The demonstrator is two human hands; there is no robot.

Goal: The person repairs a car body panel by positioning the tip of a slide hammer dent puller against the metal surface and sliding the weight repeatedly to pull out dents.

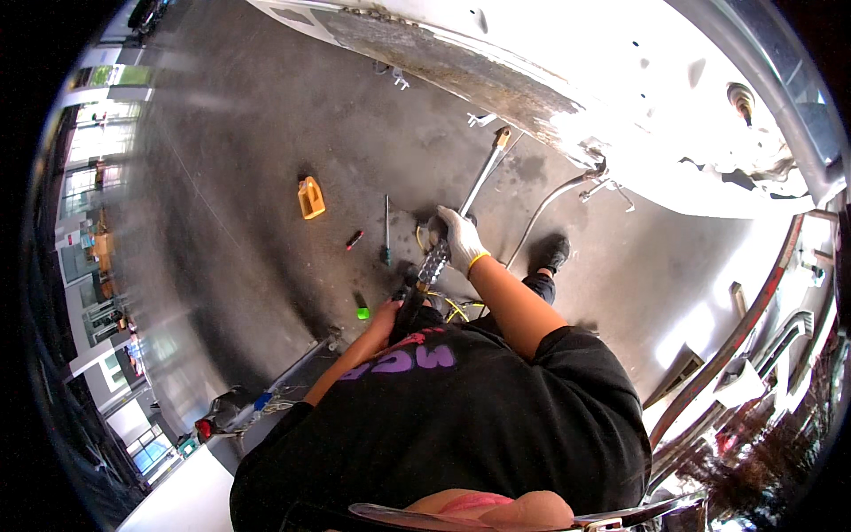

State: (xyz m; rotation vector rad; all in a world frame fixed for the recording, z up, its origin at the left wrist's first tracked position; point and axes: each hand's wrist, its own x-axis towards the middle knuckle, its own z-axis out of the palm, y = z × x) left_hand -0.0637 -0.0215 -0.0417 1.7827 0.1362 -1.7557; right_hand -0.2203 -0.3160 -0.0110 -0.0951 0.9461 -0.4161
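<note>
A long silver metal bar [481,182] with an orange-brown tip slants from in front of my waist toward the white car body. My right hand [461,238], in a white glove with a yellow cuff, is closed around the bar. Below the glove is a dark, studded or ribbed section [433,263]; I cannot tell whether it is part of the same tool. Lower and to the left, my bare left hand [385,323] is closed at a black handle-like part [409,310], its fingers partly hidden.
The car body [567,62], with a worn, scraped lower edge, spans the upper right. A grey cable [541,208] hangs from it. On the floor lie a yellow jug [311,199], a long screwdriver-like rod [386,230], a small red tool [355,240] and a green object [363,313].
</note>
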